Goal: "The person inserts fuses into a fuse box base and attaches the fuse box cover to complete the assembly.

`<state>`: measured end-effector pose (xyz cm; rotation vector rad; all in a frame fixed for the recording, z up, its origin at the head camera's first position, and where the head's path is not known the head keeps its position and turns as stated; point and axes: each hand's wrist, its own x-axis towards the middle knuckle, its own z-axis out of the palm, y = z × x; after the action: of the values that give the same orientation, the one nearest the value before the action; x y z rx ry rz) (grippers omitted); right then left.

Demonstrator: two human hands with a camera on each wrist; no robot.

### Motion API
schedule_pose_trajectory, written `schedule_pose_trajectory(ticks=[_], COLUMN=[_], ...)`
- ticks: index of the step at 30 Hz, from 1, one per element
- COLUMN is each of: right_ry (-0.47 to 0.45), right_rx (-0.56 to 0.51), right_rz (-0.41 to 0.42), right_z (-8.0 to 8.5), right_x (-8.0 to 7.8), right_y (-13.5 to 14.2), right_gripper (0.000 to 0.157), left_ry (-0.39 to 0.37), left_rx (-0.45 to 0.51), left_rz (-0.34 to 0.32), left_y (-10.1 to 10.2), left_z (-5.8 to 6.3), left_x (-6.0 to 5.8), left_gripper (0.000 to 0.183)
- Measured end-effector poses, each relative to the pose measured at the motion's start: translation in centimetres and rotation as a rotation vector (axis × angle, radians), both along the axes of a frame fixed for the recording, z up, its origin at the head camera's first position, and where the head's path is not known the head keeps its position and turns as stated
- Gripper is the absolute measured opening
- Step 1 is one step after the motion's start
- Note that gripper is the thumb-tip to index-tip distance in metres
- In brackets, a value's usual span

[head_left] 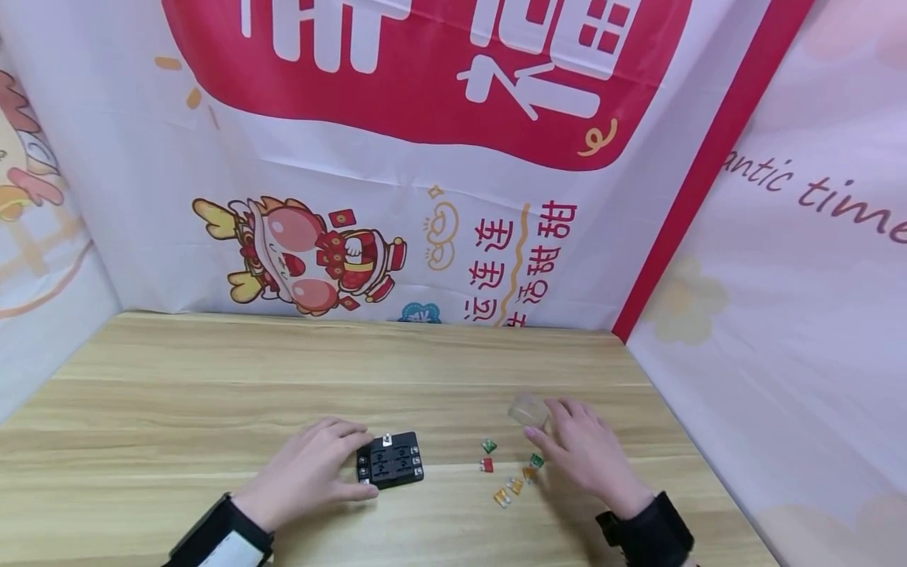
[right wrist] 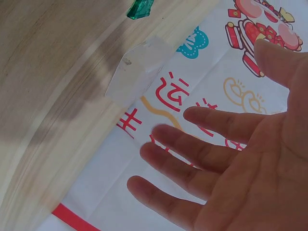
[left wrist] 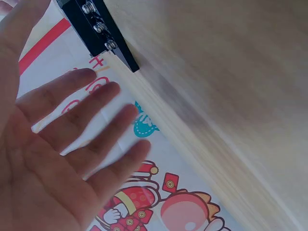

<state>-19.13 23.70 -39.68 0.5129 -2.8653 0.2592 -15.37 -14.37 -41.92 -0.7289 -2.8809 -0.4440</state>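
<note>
A black fuse box [head_left: 391,461] with metal side terminals lies on the table. My left hand [head_left: 315,466] is at its left side, thumb and fingers spread around that end; in the left wrist view the fingers look straight and the box [left wrist: 98,29] is beyond the index finger. Whether they touch is unclear. To the right, my right hand [head_left: 591,455] is beside a clear plastic cover [head_left: 527,410]. Its fingers are extended in the right wrist view, apart from the cover [right wrist: 137,72]. Between the hands lie small blade fuses: red [head_left: 486,465], green [head_left: 489,446] and orange [head_left: 501,497].
The wooden table [head_left: 212,378] ends at a printed cloth backdrop [head_left: 439,157] behind, with another cloth [head_left: 779,315] along the right side. Another green fuse [head_left: 536,460] lies close to my right thumb. Black bands are on both wrists.
</note>
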Motion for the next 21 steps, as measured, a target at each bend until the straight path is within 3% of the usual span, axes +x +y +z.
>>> schedule_pose_trajectory(ticks=[7,16,21], right_ry=[0.036,0.227,0.250], right_rx=[0.010,-0.059,-0.081], right_rz=[-0.010,0.040,0.046], right_z=[-0.3,-1.0,-1.1], right_x=[-0.2,-0.1,-0.1], right_y=[-0.3,0.0,0.0], right_gripper=[0.058,0.034,0.030], left_ry=[-0.032,0.067,0.058], left_rx=[0.026,0.006,0.005], left_rz=[-0.035,-0.096,-0.078], left_y=[0.9,1.4,1.5], left_z=[0.2,-0.8,-1.0], left_x=[-0.3,-0.6,-0.7], left_gripper=[0.068,0.056,0.059])
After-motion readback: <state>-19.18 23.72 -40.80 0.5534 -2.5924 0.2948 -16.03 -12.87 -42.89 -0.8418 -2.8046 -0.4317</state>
